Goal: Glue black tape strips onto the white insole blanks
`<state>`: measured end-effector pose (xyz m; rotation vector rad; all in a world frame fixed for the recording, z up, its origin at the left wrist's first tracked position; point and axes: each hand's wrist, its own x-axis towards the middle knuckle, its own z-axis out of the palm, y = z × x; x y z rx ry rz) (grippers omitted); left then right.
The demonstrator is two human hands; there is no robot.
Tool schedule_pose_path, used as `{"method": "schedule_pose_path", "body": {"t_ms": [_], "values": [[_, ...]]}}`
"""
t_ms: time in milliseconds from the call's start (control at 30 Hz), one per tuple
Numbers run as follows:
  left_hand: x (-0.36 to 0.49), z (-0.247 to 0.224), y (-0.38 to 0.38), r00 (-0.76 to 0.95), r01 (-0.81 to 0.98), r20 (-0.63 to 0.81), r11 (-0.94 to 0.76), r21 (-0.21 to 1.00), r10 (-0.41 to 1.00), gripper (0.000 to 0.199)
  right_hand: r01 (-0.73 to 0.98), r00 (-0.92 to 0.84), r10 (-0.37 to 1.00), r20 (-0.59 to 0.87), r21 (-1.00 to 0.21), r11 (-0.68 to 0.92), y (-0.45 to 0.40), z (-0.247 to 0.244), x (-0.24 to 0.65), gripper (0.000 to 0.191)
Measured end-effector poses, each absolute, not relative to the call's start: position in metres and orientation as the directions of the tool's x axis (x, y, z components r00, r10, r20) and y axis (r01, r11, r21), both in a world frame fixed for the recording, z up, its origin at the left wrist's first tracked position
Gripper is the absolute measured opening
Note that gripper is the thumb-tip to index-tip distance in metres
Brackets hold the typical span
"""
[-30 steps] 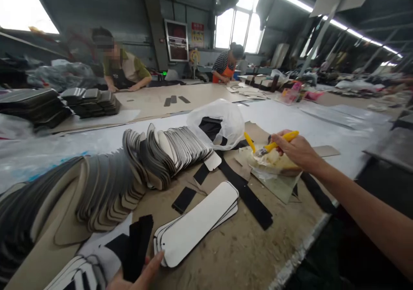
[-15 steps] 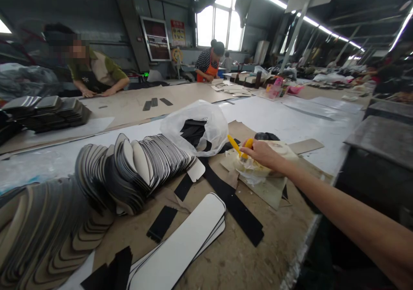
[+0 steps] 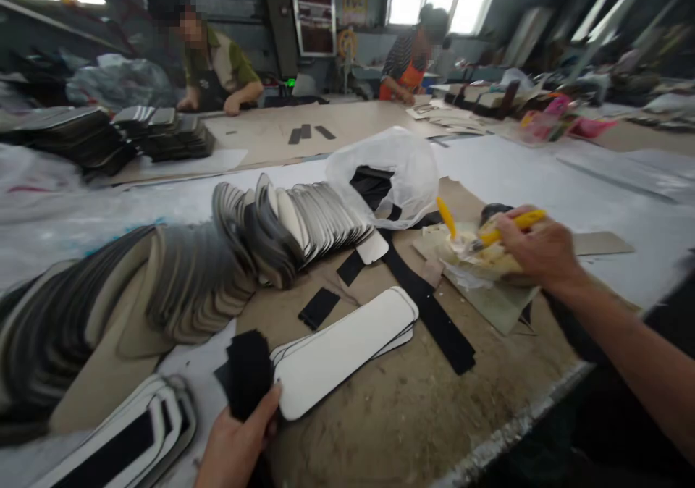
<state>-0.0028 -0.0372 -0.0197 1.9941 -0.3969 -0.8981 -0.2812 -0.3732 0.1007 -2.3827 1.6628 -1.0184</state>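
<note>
My right hand [image 3: 543, 249] is closed round a yellow-handled brush [image 3: 502, 229], its tip at the pale, glue-smeared container [image 3: 502, 265]. A second yellow handle [image 3: 446, 216] stands up from that container. At the bottom, my left hand [image 3: 244, 430] has its thumb at the near end of the top white rounded strip [image 3: 342, 358]; its other fingers are mostly hidden beneath. Black fabric pieces [image 3: 250, 372] lie just beyond that hand. One long black strip [image 3: 434, 314] rests between the white strips and the container.
Long rows of curved pieces [image 3: 200, 285] stand at the left. A plastic bag [image 3: 413, 169] holds black pieces. White strips with black centres [image 3: 124, 444] lie at lower left. Across the table are two people [image 3: 217, 75] [image 3: 407, 68]. The table edge [image 3: 510, 430] runs along the lower right.
My left hand has come into view at the white strips. My right hand has turned the brush so that its handle points right. The camera view has shifted left and down.
</note>
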Motion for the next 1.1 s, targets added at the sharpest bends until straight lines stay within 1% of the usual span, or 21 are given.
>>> {"method": "schedule_pose_path", "body": {"t_ms": [33, 100, 133, 167, 200, 233, 267, 300, 333, 400, 500, 567, 633, 700, 800, 867, 967, 1100], "values": [[-0.005, -0.017, -0.037, 0.691, 0.115, -0.441, -0.516, 0.849, -0.573, 0.044, -0.817, 0.136, -0.867, 0.479, -0.441, -0.371, -0.368, 0.100, -0.285, 0.027], [-0.006, -0.014, -0.038, 0.681, 0.187, -0.459, -0.470, 0.862, -0.571, 0.040, -0.773, 0.025, -0.885, 0.465, -0.552, -0.312, -0.351, 0.097, -0.286, 0.033], [-0.005, -0.013, -0.039, 0.681, 0.213, -0.464, -0.452, 0.866, -0.567, 0.039, -0.728, -0.032, -0.886, 0.462, -0.619, -0.296, -0.338, 0.095, -0.283, 0.034], [-0.004, -0.013, -0.040, 0.676, 0.239, -0.472, -0.437, 0.867, -0.566, 0.038, -0.641, -0.044, -0.911, 0.411, -0.711, -0.290, -0.323, 0.093, -0.277, 0.034], [-0.004, -0.013, -0.041, 0.671, 0.265, -0.479, -0.420, 0.868, -0.567, 0.038, -0.539, -0.032, -0.941, 0.338, -0.798, -0.268, -0.306, 0.091, -0.269, 0.032], [-0.003, -0.014, -0.041, 0.666, 0.291, -0.485, -0.400, 0.869, -0.568, 0.038, -0.428, 0.016, -0.965, 0.261, -0.871, -0.242, -0.287, 0.086, -0.258, 0.029], [-0.003, -0.016, -0.040, 0.657, 0.316, -0.491, -0.383, 0.868, -0.571, 0.039, -0.326, 0.116, -0.978, 0.172, -0.924, -0.201, -0.268, 0.081, -0.245, 0.027], [-0.003, -0.017, -0.040, 0.649, 0.336, -0.500, -0.374, 0.865, -0.573, 0.040, -0.243, 0.237, -0.966, 0.107, -0.956, -0.166, -0.251, 0.074, -0.231, 0.027], [-0.003, -0.019, -0.039, 0.641, 0.350, -0.507, -0.368, 0.862, -0.577, 0.040, -0.195, 0.313, -0.946, 0.086, -0.969, -0.153, -0.235, 0.065, -0.217, 0.027], [-0.003, -0.023, -0.038, 0.635, 0.359, -0.509, -0.361, 0.861, -0.582, 0.039, -0.113, 0.426, -0.902, 0.071, -0.985, -0.131, -0.212, 0.047, -0.190, 0.028], [-0.002, -0.026, -0.039, 0.632, 0.352, -0.498, -0.352, 0.867, -0.594, 0.037, -0.023, 0.537, -0.842, 0.046, -0.997, -0.069, -0.193, 0.021, -0.161, 0.026], [0.000, -0.027, -0.039, 0.631, 0.351, -0.496, -0.350, 0.868, -0.597, 0.036, -0.020, 0.584, -0.812, 0.018, -0.999, -0.036, -0.187, 0.010, -0.150, 0.026], [0.001, -0.028, -0.039, 0.635, 0.353, -0.493, -0.344, 0.870, -0.595, 0.036, -0.042, 0.605, -0.796, 0.004, -0.998, -0.037, -0.184, 0.005, -0.145, 0.027], [0.001, -0.028, -0.038, 0.641, 0.354, -0.487, -0.335, 0.873, -0.593, 0.035, -0.077, 0.602, -0.798, 0.025, -0.993, -0.089, -0.182, 0.006, -0.143, 0.028], [0.000, -0.030, -0.037, 0.648, 0.356, -0.479, -0.321, 0.878, -0.592, 0.033, -0.164, 0.570, -0.814, 0.111, -0.956, -0.244, -0.185, 0.014, -0.149, 0.030], [-0.001, -0.031, -0.037, 0.647, 0.356, -0.477, -0.318, 0.879, -0.594, 0.034, -0.228, 0.538, -0.825, 0.173, -0.913, -0.339, -0.190, 0.019, -0.156, 0.031], [-0.001, -0.034, -0.037, 0.659, 0.347, -0.467, -0.312, 0.884, -0.589, 0.036, -0.320, 0.494, -0.834, 0.246, -0.840, -0.438, -0.202, 0.023, -0.171, 0.030], [-0.001, -0.038, -0.037, 0.673, 0.330, -0.445, -0.299, 0.896, -0.591, 0.040, -0.418, 0.490, -0.802, 0.340, -0.716, -0.559, -0.219, 0.023, -0.189, 0.028]]}}
